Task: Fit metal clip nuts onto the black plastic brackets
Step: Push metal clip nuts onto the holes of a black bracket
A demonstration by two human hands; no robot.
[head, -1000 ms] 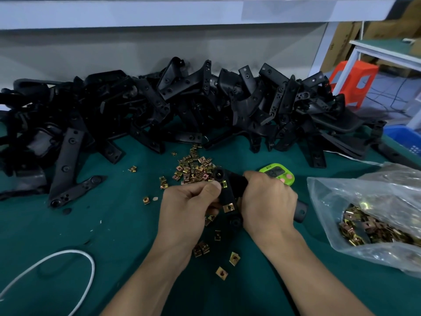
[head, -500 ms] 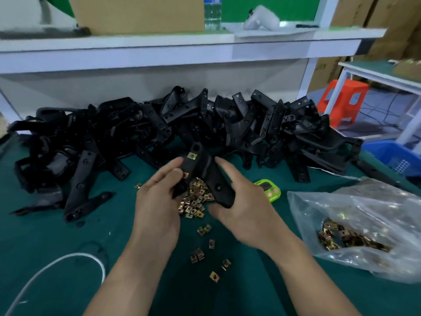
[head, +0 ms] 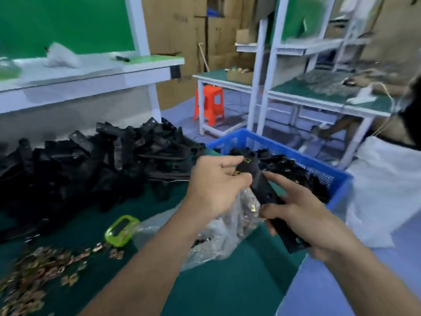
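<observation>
Looking down the head view, I read both hands on one black bracket (head: 262, 190), lifted clear of the green mat (head: 216, 288) above the plastic bag (head: 218, 233), its top end showing against the blue basket (head: 307, 160). For the left hand (head: 216, 185): fingers curled round the bracket's upper end, thumb laid across the top, right beside a brass clip nut (head: 247, 160) seated on that end. A second clip nut (head: 237, 173) shows at the left fingertips; I cannot tell if it is on the bracket or just pinched. For the right hand (head: 303, 220): thumb and lower fingers clamped on the bracket's lower half, index finger straight and lying along its edge. Bracket tilted, top end away from me, bottom end sticking out under the right palm.

Rest as I see it: big pile of black brackets (head: 102, 163) at the back left of the mat, more black parts in the basket on the right. On the mat at lower left lie loose clip nuts (head: 34, 270), more of them inside the bag. A green timer (head: 121, 226) lies between the loose nuts and the bag, just beside the bag. An orange stool (head: 210, 103) stands on the floor behind, by a white-framed bench (head: 216, 80). Whole frame is motion-smeared, so small detail on the nuts I cannot read. Another person (head: 387, 190) in a white top at the far right edge, blurred
</observation>
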